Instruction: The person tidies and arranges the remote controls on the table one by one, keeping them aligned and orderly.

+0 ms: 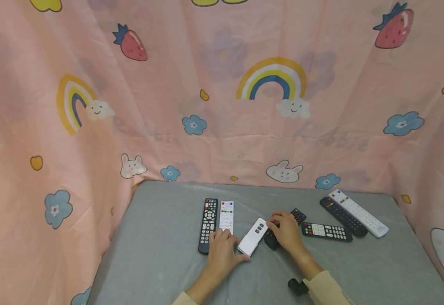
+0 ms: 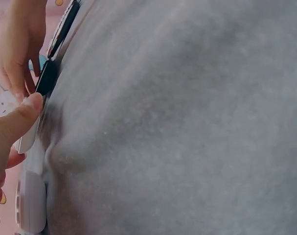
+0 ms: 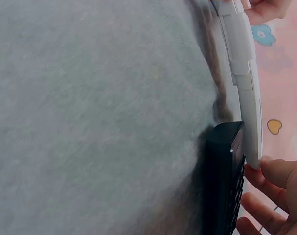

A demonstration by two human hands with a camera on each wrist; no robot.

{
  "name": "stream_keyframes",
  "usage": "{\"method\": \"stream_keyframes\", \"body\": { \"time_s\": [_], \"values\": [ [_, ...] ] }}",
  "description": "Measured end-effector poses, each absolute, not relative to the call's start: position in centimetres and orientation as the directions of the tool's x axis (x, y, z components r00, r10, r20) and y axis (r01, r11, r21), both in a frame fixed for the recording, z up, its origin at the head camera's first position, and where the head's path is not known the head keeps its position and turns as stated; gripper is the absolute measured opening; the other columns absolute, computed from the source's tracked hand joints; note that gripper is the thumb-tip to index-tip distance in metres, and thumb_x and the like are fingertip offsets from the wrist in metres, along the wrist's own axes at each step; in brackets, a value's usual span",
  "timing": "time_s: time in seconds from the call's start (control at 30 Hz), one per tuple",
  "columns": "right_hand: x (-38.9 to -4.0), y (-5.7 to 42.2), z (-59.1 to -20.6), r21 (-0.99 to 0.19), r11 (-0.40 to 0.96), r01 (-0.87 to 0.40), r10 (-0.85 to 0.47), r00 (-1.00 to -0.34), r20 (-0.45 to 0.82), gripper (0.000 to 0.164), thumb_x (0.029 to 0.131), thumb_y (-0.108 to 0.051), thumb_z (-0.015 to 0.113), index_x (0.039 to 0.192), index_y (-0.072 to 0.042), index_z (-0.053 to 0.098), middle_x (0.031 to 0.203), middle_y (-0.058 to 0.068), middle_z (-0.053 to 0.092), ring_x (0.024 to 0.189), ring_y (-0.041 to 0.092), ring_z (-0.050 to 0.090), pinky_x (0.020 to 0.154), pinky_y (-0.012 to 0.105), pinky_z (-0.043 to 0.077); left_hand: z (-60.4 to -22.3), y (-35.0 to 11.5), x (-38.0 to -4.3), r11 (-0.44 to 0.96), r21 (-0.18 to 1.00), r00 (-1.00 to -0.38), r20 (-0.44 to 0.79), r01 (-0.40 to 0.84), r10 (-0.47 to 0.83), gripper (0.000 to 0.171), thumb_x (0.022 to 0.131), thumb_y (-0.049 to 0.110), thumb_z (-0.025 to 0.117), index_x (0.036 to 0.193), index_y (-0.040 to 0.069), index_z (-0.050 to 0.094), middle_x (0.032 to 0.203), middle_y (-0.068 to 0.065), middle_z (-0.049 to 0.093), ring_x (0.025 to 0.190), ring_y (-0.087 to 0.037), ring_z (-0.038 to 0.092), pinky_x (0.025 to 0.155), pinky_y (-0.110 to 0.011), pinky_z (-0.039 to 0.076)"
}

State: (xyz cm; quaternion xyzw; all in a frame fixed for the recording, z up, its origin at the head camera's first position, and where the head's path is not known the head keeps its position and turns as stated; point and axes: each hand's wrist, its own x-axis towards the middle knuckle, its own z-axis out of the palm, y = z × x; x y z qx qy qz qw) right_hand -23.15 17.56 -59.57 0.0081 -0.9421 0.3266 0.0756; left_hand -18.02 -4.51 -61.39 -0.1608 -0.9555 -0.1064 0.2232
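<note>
A white remote control (image 1: 251,239) with a few dark buttons lies slanted between the two hands. My left hand (image 1: 222,252) pinches its near end between thumb and fingers; in the left wrist view the thumb (image 2: 21,117) lies along its edge. At the far end, my right hand (image 1: 284,231) holds the tip of the same remote with thumb and fingertips. The right wrist view shows the remote side-on, with a step along its casing. Under the right hand is a black remote (image 1: 271,241), its middle hidden. Left-hand fingers overlap the lower part of another white remote (image 1: 227,214).
A long black remote (image 1: 208,220) lies at the left. Right of the hands are a black remote with a white pad (image 1: 326,231), a plain black one (image 1: 342,216) and a long white one (image 1: 359,213). Grey cloth (image 1: 161,254) covers the table; a printed pink curtain (image 1: 222,148) hangs behind.
</note>
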Motion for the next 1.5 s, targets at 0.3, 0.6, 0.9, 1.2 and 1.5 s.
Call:
{"method": "stream_keyframes", "body": {
  "time_s": [0.3, 0.6, 0.9, 1.2, 1.5],
  "values": [
    [-23.8, 16.7, -59.3, -0.632, 0.772, -0.077, 0.006, -0.992, 0.128, 0.010, 0.087, -0.015, 0.072, 0.087, -0.005, 0.075, 0.114, 0.017, 0.069, 0.111, 0.040, 0.060, 0.097, 0.054, 0.043, -61.8, -3.8, -17.1, 0.926, 0.147, -0.831, 0.505, 0.348, 0.232, 0.062, 0.037, 0.076, 0.081, 0.066, 0.026, 0.058, 0.072, 0.010, 0.049, 0.074, -0.012, 0.043, 0.077, -0.033, 0.032],
    [-24.3, 16.0, -59.5, -0.642, 0.760, -0.102, -0.007, -0.989, 0.149, 0.008, 0.086, -0.014, 0.073, 0.085, -0.006, 0.074, 0.108, 0.016, 0.070, 0.107, 0.038, 0.060, 0.095, 0.053, 0.044, -61.9, -3.4, -16.8, 0.945, 0.069, -0.848, 0.466, 0.319, 0.252, 0.063, 0.043, 0.079, 0.078, 0.065, 0.025, 0.055, 0.075, 0.008, 0.050, 0.077, -0.013, 0.045, 0.081, -0.037, 0.033],
    [-25.1, 15.4, -59.5, -0.621, 0.783, -0.036, 0.003, -0.998, 0.062, 0.008, 0.088, -0.016, 0.071, 0.088, -0.008, 0.074, 0.114, 0.014, 0.068, 0.111, 0.036, 0.059, 0.096, 0.054, 0.044, -62.2, -3.2, -17.0, 0.946, 0.058, -0.843, 0.473, 0.320, 0.256, 0.057, 0.046, 0.077, 0.076, 0.064, 0.026, 0.058, 0.073, 0.009, 0.050, 0.078, -0.013, 0.046, 0.082, -0.037, 0.034],
    [-25.3, 15.4, -60.1, -0.609, 0.793, -0.031, 0.014, -0.997, 0.070, 0.006, 0.086, -0.016, 0.074, 0.084, -0.010, 0.074, 0.111, 0.013, 0.069, 0.109, 0.035, 0.059, 0.095, 0.053, 0.044, -62.2, -4.1, -17.5, 0.908, 0.035, -0.815, 0.456, 0.418, 0.358, 0.040, 0.054, 0.066, 0.077, 0.071, 0.031, 0.069, 0.075, 0.011, 0.053, 0.079, -0.012, 0.046, 0.086, -0.037, 0.033],
    [-25.8, 14.9, -59.7, -0.617, 0.787, -0.018, 0.017, -0.999, 0.051, 0.008, 0.087, -0.016, 0.072, 0.088, -0.009, 0.074, 0.109, 0.013, 0.068, 0.107, 0.034, 0.059, 0.093, 0.051, 0.045, -62.0, -4.3, -17.5, 0.895, 0.026, -0.788, 0.486, 0.445, 0.378, 0.035, 0.061, 0.064, 0.077, 0.073, 0.031, 0.073, 0.073, 0.011, 0.053, 0.078, -0.011, 0.045, 0.086, -0.035, 0.033]
  ]
}}
